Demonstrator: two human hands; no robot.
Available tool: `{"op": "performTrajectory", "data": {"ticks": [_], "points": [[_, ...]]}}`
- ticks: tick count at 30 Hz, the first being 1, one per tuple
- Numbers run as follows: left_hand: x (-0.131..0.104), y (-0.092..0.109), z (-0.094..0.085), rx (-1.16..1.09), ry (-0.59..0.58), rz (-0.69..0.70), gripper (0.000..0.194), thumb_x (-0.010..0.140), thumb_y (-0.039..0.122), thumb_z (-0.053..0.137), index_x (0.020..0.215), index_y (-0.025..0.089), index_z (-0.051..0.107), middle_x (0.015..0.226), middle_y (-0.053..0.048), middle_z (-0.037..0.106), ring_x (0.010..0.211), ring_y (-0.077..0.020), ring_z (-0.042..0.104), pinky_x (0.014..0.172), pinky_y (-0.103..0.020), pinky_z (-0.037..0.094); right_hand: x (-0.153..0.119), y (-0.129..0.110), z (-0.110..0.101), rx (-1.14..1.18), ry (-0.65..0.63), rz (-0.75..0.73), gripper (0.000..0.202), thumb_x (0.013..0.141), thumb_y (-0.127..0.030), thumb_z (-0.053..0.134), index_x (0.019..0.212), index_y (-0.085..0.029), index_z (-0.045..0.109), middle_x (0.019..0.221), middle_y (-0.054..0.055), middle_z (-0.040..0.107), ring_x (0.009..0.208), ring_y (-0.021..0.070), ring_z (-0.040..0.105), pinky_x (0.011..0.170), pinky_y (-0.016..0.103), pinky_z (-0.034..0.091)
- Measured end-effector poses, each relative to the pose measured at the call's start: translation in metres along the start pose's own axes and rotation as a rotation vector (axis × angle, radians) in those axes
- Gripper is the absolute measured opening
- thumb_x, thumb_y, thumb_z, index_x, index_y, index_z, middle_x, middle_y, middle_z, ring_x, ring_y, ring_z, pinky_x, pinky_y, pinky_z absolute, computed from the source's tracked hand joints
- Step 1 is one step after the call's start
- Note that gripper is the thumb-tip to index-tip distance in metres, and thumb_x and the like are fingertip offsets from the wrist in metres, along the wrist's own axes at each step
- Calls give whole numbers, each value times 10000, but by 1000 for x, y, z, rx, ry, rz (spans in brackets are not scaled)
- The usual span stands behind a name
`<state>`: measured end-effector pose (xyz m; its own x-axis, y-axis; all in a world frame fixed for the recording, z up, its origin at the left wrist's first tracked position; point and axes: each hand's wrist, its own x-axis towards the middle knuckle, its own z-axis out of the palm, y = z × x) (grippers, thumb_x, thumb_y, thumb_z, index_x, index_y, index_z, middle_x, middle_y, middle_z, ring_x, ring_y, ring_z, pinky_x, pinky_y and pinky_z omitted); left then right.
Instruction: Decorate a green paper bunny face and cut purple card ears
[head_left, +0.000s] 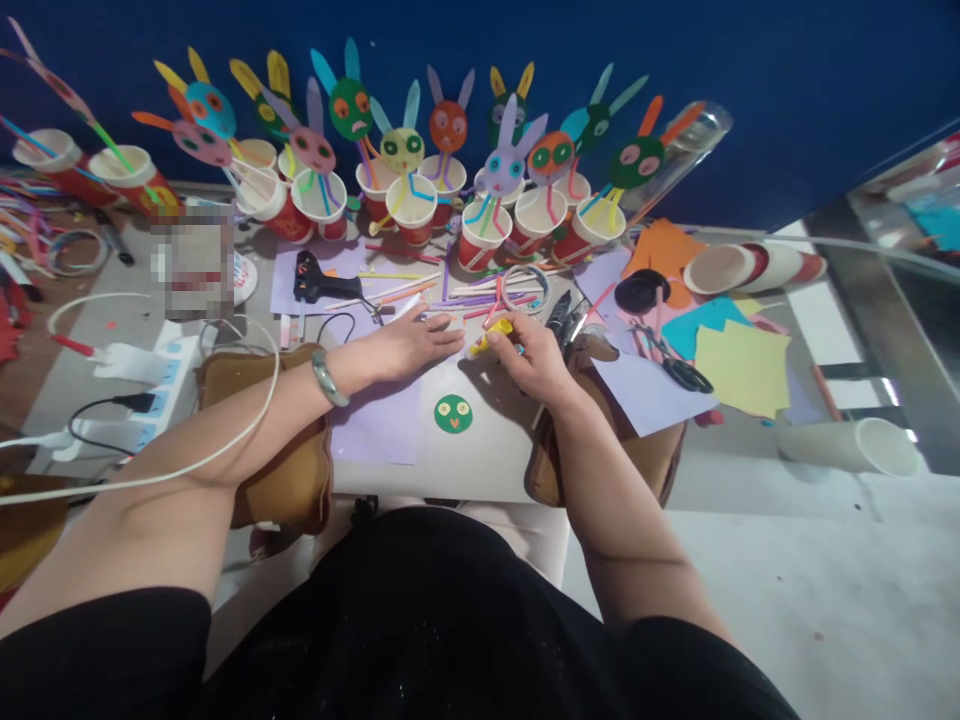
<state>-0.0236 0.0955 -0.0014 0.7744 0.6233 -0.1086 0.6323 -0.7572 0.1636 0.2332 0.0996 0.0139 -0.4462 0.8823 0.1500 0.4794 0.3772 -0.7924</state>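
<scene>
Between my fingers and thumb, my right hand [531,358] grips a small yellow object [491,338], perhaps a glue stick or cap. My left hand [416,345] lies palm down on the table, fingers spread, holding nothing visible. Below and between both hands rests a green paper face [454,413] with pale yellow eyes and an orange heart-shaped piece. A purple sheet [375,430] lies under my left forearm. Colored sticks [405,290] and a tape roll [527,290] are just beyond the hands.
Paper cups with rabbit figures [412,210] line the back. A black glue gun [322,283] sits left of center, near a power strip [161,390] with cables. Scissors [679,370] and colored paper [742,365] lie right; a cup [862,445] lies at the right edge.
</scene>
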Motion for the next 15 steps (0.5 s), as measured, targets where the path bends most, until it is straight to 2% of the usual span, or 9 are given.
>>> {"op": "performTrajectory", "data": {"ticks": [5, 15], "points": [[3, -4, 0, -6, 2, 27, 522, 1074, 93, 372, 1517, 256, 596, 1598, -49, 612, 1535, -284, 447, 1271, -585, 255, 1, 5, 5, 38, 11, 70, 402, 975, -635, 567, 928, -237, 579, 793, 15, 610, 687, 179, 555, 667, 313, 468], [5, -8, -4, -72, 42, 50, 463, 1085, 150, 422, 1459, 304, 648, 1551, -24, 654, 1520, -251, 464, 1231, -486, 319, 1, -2, 7, 27, 65, 53, 215, 847, -390, 638, 972, -215, 651, 790, 1, 665, 661, 164, 554, 662, 302, 466]]}}
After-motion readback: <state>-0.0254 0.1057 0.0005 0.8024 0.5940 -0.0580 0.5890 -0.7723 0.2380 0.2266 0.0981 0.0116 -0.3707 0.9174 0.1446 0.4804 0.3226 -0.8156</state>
